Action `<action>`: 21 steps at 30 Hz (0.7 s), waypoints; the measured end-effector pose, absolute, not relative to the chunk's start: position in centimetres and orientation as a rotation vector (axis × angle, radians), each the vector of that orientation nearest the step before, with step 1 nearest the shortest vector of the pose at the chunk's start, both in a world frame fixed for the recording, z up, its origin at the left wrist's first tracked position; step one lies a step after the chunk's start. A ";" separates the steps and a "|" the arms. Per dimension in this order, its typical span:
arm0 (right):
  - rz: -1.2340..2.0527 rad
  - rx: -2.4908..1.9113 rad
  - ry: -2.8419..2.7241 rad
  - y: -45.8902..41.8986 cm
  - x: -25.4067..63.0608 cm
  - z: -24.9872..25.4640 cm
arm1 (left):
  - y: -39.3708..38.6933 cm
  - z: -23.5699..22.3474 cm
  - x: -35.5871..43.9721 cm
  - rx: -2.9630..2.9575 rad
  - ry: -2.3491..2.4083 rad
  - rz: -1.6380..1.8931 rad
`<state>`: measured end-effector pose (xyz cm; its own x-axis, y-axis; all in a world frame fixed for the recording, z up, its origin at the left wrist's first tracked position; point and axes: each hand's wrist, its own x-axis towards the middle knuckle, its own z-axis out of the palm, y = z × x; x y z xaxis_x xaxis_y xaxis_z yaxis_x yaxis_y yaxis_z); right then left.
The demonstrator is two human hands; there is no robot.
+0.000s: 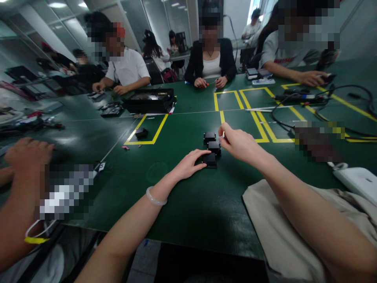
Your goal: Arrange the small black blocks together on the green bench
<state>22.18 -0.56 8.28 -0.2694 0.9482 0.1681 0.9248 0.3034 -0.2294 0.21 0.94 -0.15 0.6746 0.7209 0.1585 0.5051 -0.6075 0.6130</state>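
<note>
Several small black box-shaped parts stand close together on the green table (188, 204) in front of me. My left hand (188, 163) has its thumb and index finger on either side of the nearest black box (209, 159), gripping it at the table. Just beyond it sits a second black box (214, 146), and a third black box (210, 136) is farther back. To the right of these, my right hand (240, 143) is raised slightly with its fingers curled into a pinch. What those fingertips hold, if anything, I cannot make out.
Yellow tape outlines (160, 129) mark the table. A black part (141, 133) lies inside one, near a stack of black trays (150, 100). Beige cloth (259, 208) and a white device (357, 181) lie right, below black cables (306, 96). Co-workers sit across and at left.
</note>
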 end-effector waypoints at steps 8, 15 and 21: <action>0.049 -1.763 -2.285 -0.2 22.3 8.0 | 0.9 -0.1 0.2 2.346 0.966 0.514; 0.166 -1.664 -2.290 -0.2 22.4 8.0 | 1.0 0.0 0.2 2.346 0.954 0.505; 0.094 -1.733 -2.278 -0.1 22.4 8.1 | 1.0 0.1 0.3 2.342 0.961 0.501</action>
